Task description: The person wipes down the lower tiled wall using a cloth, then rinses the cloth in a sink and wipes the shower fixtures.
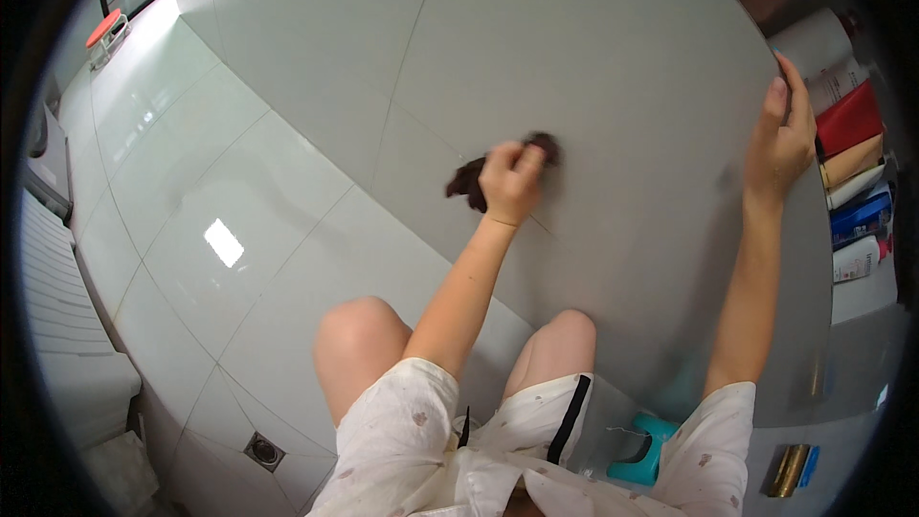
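Observation:
My left hand (511, 183) is closed on a dark brown cloth (468, 183), which is bunched and pressed against a glossy grey wall or panel (610, 72); the hand and cloth are a little blurred. At the right, my right hand (782, 133) grips the curved-looking edge of the same grey surface, with the thumb on the near face and some fingertips hidden behind the edge. Beside that hand, beyond the edge, a red tube or pouch (851, 118) lies among several toiletry bottles.
White glossy floor tiles (266, 158) meet the grey surface, with a square drain (264, 451) near my knees. A red-topped stool (105, 29) stands far left. A turquoise plastic object (650, 456) and a gold-coloured cylinder (788, 470) are lower right. A ribbed white object (64, 280) is at left.

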